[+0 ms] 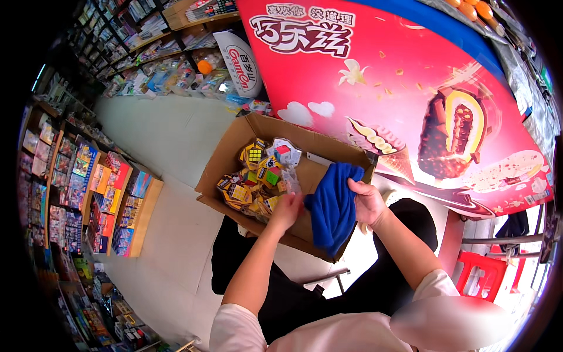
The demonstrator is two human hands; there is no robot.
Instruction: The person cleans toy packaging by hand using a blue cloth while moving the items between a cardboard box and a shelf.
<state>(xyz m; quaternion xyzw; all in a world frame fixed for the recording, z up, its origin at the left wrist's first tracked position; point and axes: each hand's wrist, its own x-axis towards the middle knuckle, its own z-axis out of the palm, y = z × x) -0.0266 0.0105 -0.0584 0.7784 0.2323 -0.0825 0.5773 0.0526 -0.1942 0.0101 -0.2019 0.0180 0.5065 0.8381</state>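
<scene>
An open cardboard box lies before me, near my knees. Its left part holds a pile of small puzzle cubes in yellow-and-black packaging, with a red-topped cube on a white pack among them. My right hand grips a bunched blue cloth at the box's right side, thumb on top. Over the near middle of the box, my left hand has its fingers curled beside a clear plastic package; whether it holds the package is not plain. A white strip lies near the far wall inside.
A red ice-cream freezer stands just beyond the box. Merchandise racks line the left, and loaded shelves fill the far left. A red plastic stool is at the right. Pale floor tiles show left of the box.
</scene>
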